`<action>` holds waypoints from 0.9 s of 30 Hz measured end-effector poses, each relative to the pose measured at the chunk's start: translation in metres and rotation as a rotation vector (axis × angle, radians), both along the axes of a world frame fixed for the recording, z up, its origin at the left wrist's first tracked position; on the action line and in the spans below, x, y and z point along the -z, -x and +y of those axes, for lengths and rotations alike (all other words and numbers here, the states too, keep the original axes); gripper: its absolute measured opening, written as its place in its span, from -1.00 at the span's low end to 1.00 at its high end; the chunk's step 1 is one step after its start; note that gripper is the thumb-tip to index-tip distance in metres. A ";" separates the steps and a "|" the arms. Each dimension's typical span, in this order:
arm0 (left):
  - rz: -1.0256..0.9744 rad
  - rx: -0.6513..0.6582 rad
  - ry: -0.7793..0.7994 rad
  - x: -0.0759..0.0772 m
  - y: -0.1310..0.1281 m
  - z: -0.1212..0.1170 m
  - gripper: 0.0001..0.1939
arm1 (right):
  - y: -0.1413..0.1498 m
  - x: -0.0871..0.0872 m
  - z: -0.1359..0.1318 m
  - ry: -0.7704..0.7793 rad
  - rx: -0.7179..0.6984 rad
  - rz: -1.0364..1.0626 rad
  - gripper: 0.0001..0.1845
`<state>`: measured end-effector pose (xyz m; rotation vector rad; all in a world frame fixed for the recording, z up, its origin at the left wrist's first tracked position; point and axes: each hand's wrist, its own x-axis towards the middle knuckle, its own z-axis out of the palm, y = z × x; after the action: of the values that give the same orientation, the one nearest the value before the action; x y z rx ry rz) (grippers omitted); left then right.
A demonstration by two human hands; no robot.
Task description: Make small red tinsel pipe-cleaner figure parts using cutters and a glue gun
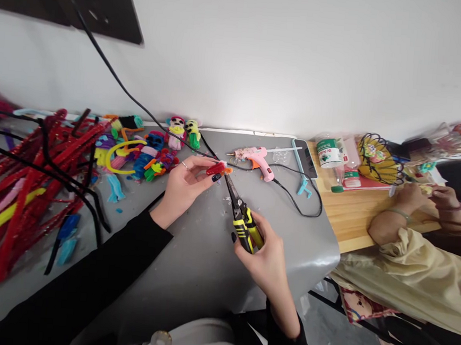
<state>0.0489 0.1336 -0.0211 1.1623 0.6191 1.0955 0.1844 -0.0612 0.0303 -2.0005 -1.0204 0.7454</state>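
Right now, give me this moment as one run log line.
left hand: holding red fuzzy piece | right hand: gripping pliers, tips near piece | glue gun: lying on gray table

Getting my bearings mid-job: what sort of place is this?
Probably a craft workspace: a pink glue gun, a heap of fuzzy stems and small fuzzy figures are on the gray table.

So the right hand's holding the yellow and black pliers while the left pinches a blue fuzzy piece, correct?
The fuzzy piece is mostly red, not blue, as the head view shows. The left hand pinches it; the right hand holds the yellow and black pliers.
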 end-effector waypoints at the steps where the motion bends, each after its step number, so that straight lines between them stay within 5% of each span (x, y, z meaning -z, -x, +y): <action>1: -0.001 0.005 -0.017 0.000 0.000 0.000 -0.65 | 0.000 0.000 0.000 0.002 0.003 0.018 -0.41; 21: 0.064 0.004 -0.085 -0.002 0.002 -0.001 -0.67 | -0.002 -0.001 0.000 -0.005 0.026 0.080 -0.51; 27: 0.066 0.003 -0.094 -0.004 0.002 0.002 -0.69 | -0.002 0.001 0.001 -0.009 0.007 0.023 -0.40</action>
<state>0.0469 0.1351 -0.0173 1.2846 0.6223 1.0964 0.1864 -0.0602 0.0295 -1.9821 -1.0010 0.7572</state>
